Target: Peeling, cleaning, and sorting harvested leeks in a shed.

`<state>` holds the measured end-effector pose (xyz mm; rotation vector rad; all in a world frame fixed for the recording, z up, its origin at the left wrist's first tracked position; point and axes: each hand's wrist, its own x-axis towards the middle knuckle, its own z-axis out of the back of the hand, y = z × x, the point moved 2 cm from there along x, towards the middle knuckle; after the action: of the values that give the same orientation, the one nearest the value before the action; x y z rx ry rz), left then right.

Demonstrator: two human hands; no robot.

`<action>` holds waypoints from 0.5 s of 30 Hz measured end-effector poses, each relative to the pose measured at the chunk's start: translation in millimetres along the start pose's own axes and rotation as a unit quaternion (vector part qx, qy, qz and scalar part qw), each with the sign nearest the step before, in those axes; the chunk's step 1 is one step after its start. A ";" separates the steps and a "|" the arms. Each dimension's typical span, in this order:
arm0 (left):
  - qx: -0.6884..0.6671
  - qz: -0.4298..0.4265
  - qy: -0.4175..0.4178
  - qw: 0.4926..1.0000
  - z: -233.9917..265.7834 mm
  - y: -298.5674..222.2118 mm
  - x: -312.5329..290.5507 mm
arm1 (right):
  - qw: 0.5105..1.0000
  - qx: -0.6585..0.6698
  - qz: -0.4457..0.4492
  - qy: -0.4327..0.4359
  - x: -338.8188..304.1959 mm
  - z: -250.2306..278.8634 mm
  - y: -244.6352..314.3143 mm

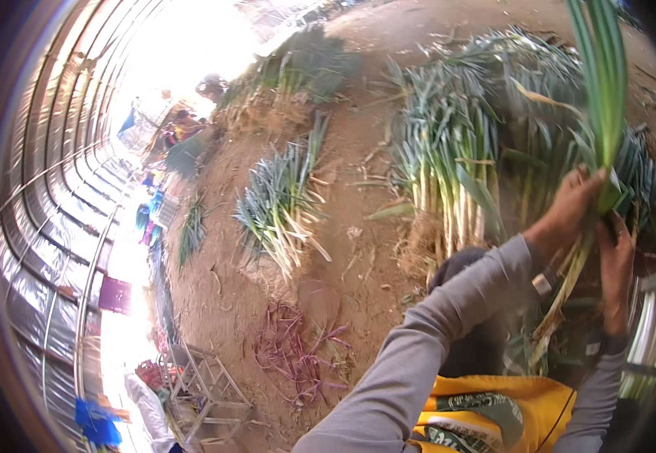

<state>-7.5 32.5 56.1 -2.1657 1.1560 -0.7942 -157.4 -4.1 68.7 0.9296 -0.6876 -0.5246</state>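
My left hand (571,205) is closed round a leek (605,90) at the right, whose long green leaves point up and away from me. Just below it, my right hand (617,260) has its fingers closed at the leek's lower part. A pale, yellowish strip (567,298) hangs down from between the hands; whether it is stem or loose leaf I cannot tell. Beyond my arms lies a large pile of leeks (448,143), white stems toward me.
A smaller leek pile (282,204) and a heap of purple strips (298,351) lie on the dirt floor (373,302). A frame-like stand (207,396) is at lower left, and pale stalks (643,325) stand at the right edge. People (181,128) are far back left.
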 end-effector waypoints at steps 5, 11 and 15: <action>-0.029 -0.020 0.013 0.999 5.4 -14.4 -4.9 | 0.998 -0.002 -0.019 -0.059 23.4 -26.7 -22.3; -0.041 -0.032 0.029 0.998 1.4 -25.8 0.1 | 0.996 0.012 -0.023 -0.090 35.2 -25.6 -35.6; -0.060 -0.018 0.009 0.998 14.3 -23.5 -1.4 | 0.998 -0.008 0.040 -0.040 37.5 -29.5 -18.6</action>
<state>14.6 47.7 62.6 -2.2886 1.2040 -0.7788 -112.7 -22.7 51.9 0.8649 -0.7891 -0.4979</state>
